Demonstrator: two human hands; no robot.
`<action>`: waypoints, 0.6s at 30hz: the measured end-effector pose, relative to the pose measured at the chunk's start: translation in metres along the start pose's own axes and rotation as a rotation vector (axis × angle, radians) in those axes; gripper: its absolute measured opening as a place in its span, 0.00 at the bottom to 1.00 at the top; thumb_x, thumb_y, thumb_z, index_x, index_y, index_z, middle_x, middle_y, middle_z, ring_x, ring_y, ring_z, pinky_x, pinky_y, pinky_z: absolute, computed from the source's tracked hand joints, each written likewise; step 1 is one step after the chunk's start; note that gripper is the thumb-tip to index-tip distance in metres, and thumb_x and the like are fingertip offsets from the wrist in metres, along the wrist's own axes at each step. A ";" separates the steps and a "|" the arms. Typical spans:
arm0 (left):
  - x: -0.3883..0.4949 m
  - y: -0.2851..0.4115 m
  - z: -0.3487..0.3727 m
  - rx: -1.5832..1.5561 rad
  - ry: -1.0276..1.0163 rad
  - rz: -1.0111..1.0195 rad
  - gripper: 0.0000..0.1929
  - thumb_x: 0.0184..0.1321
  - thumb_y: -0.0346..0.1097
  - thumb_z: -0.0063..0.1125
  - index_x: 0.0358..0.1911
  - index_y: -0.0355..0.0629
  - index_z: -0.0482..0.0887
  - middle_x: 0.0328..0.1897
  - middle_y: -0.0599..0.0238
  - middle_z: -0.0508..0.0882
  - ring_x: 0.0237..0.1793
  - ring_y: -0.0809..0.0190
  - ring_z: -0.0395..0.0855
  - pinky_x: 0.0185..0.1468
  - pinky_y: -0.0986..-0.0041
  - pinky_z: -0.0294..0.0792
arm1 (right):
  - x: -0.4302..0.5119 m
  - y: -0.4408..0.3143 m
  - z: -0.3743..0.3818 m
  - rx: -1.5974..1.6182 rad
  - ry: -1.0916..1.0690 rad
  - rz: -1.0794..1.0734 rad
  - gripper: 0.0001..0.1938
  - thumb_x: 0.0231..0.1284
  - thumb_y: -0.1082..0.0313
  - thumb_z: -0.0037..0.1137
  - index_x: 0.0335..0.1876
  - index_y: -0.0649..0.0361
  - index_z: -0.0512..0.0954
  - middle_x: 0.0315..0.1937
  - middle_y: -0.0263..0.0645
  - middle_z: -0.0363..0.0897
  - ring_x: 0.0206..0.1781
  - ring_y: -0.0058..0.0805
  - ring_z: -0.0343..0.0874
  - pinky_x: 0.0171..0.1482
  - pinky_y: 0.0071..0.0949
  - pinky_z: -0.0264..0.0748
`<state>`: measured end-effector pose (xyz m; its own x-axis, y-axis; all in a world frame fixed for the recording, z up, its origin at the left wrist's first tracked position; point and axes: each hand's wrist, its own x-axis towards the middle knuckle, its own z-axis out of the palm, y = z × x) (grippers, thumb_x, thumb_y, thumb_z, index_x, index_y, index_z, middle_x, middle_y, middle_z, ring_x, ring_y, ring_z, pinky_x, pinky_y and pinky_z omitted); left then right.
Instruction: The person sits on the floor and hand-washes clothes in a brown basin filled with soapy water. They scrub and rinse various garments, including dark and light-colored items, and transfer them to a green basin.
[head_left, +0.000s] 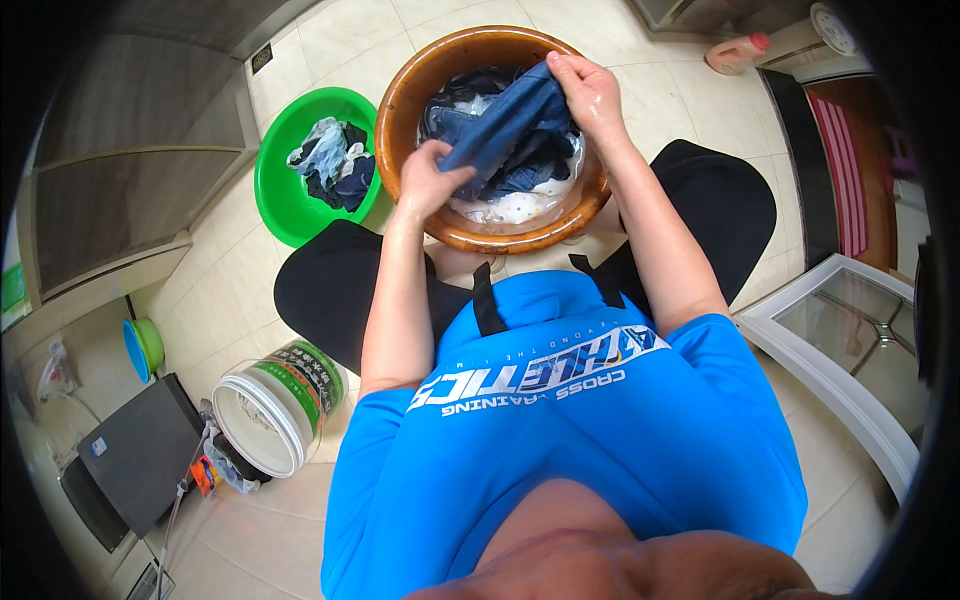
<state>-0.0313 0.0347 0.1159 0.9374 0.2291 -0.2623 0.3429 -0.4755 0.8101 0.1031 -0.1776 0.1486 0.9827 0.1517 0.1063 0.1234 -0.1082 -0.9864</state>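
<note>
A large brown basin (397, 82) stands on the tiled floor between my knees, with wet clothes and some water in it. My left hand (435, 180) is at its near left side, gripping the lower end of a dark blue garment (502, 124). Its upper end is pinched in my right hand (586, 94), which has some suds on it. The garment is stretched slantwise between both hands above the basin. Under it lie a white dotted cloth (510, 206) and dark clothes. A green plastic basin (277, 169) holding a heap of damp-looking clothes (334, 161) stands to the left.
A white and green bucket (289, 397) stands at the lower left, near a dark grey box (142, 450). Cabinets (135, 112) line the left side. A pinkish bottle with a red cap (735, 55) is at the upper right. A white-framed glass door (832, 352) juts in at right.
</note>
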 end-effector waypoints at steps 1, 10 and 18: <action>0.002 -0.002 0.002 0.051 0.154 0.006 0.21 0.42 0.32 0.73 0.40 0.39 0.77 0.28 0.71 0.80 0.30 0.72 0.76 0.35 0.80 0.69 | 0.004 0.004 -0.006 0.128 0.002 0.109 0.16 0.63 0.55 0.55 0.36 0.64 0.82 0.26 0.28 0.79 0.29 0.16 0.73 0.36 0.20 0.71; 0.003 0.028 -0.031 -1.339 0.173 0.160 0.08 0.61 0.24 0.54 0.33 0.47 0.69 0.31 0.65 0.79 0.33 0.64 0.80 0.41 0.69 0.77 | -0.002 -0.028 -0.026 0.281 -0.055 0.310 0.15 0.62 0.58 0.57 0.41 0.65 0.81 0.28 0.33 0.80 0.28 0.15 0.75 0.31 0.14 0.73; -0.012 0.052 -0.055 0.140 -0.293 0.133 0.14 0.48 0.29 0.67 0.40 0.37 0.80 0.35 0.73 0.81 0.36 0.71 0.77 0.45 0.80 0.69 | 0.001 -0.045 -0.046 -0.303 -0.644 0.055 0.41 0.35 0.43 0.72 0.57 0.60 0.73 0.51 0.45 0.74 0.55 0.35 0.74 0.57 0.29 0.70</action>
<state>-0.0281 0.0539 0.1897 0.9453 -0.0865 -0.3147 0.2022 -0.6014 0.7729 0.1053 -0.2178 0.1988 0.7236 0.6780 -0.1295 0.2012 -0.3866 -0.9000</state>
